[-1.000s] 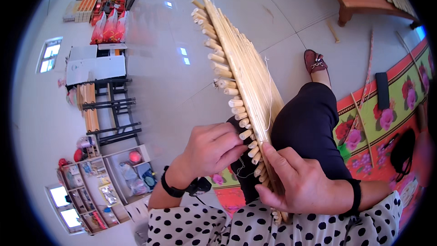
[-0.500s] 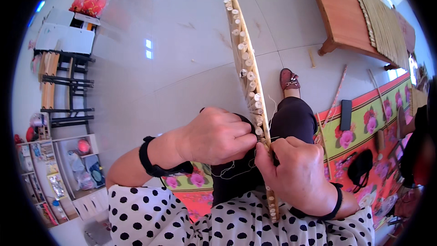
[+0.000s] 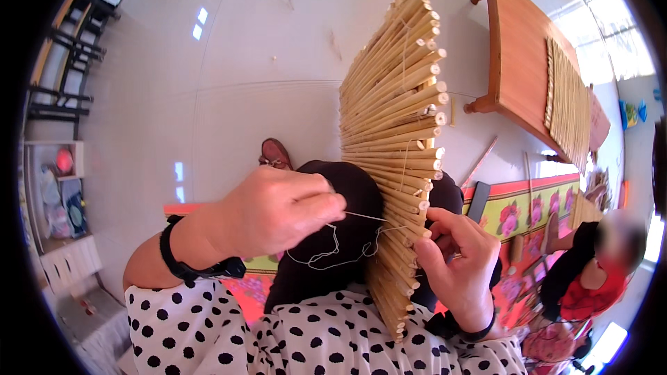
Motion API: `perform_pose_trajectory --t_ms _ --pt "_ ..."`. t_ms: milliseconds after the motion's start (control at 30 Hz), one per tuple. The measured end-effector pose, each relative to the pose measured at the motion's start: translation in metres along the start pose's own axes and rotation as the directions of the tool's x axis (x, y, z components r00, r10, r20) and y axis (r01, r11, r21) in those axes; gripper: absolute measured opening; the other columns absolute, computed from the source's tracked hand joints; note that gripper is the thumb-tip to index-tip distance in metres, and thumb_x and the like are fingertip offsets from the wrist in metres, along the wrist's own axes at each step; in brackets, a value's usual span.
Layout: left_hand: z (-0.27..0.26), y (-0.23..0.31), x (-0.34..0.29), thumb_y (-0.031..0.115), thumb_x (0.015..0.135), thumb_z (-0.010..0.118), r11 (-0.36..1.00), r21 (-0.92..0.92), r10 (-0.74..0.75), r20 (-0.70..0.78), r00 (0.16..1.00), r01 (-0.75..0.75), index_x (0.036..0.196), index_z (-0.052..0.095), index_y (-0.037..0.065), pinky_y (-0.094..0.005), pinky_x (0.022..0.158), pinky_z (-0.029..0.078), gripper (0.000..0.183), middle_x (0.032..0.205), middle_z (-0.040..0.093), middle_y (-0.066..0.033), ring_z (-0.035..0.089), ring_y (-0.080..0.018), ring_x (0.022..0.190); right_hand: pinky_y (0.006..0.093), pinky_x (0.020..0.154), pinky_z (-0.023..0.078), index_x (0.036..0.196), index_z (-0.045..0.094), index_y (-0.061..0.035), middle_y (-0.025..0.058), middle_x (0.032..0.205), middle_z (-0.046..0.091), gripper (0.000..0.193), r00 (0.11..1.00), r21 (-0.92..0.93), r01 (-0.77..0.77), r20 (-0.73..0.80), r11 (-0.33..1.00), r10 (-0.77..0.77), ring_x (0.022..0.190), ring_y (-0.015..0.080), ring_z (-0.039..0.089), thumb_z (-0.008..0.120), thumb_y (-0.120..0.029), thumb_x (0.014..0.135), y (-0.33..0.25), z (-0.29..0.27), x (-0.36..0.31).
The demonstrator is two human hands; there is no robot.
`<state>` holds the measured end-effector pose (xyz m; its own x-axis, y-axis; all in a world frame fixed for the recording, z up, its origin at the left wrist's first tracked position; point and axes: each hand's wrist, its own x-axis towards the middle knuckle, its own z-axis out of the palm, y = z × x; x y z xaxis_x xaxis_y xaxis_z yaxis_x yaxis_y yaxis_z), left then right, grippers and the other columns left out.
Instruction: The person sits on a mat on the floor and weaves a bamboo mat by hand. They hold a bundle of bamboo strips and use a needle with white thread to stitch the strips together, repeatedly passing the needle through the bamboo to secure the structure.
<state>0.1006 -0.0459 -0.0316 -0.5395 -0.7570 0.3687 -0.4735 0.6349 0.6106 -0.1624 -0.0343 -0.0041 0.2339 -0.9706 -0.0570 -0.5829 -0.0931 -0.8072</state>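
A mat of thin, pale stalks bound side by side (image 3: 389,111) stands on edge across my lap, its cut ends facing right. To its left, my left hand (image 3: 281,208) is closed in a pinch on a white thread (image 3: 361,217). The thread runs taut to the mat's near part, and a loose loop hangs over my dark trousers. At the right edge, my right hand (image 3: 462,257) grips the mat, thumb and forefinger against the stalk ends; its other fingers curl in and are partly hidden.
A brown wooden table (image 3: 521,62) at the far right bears another stalk mat (image 3: 568,104). A dark phone (image 3: 478,200) and thin rods lie by a flowered cloth (image 3: 511,215). Another person (image 3: 580,285) sits at right. Shelves (image 3: 66,201) stand at left.
The mat has turned from nearly edge-on to showing its broad left face. My left hand has drawn left from the mat, pulling the thread taut. My right hand has shifted slightly right along the edge.
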Motion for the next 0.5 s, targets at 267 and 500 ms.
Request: perform_pose_trajectory --t_ms 267,500 --pt "0.032 0.01 -0.005 0.0 0.07 0.069 1.0 0.008 0.012 -0.106 0.994 -0.011 0.107 0.071 0.003 -0.0279 0.041 0.038 0.038 0.061 0.045 0.0002 0.049 -0.0129 0.049 0.0215 0.053 0.05 0.124 0.059 0.0086 0.0094 0.083 0.065 0.054 0.978 0.096 0.041 0.201 0.995 -0.059 0.061 0.0118 0.066 0.073 -0.028 0.087 0.011 -0.012 -0.013" --pt "0.036 0.007 -0.005 0.002 0.067 0.072 1.0 0.008 0.03 -0.103 0.994 -0.03 0.102 0.071 0.0 -0.0275 0.042 0.04 0.035 0.061 0.047 0.0005 0.051 -0.0125 0.05 0.0238 0.057 0.052 0.125 0.057 0.0104 0.0109 0.083 0.064 0.056 0.975 0.093 0.014 0.22 0.996 -0.034 0.064 0.0141 0.068 0.069 -0.032 0.091 0.013 -0.013 -0.017"
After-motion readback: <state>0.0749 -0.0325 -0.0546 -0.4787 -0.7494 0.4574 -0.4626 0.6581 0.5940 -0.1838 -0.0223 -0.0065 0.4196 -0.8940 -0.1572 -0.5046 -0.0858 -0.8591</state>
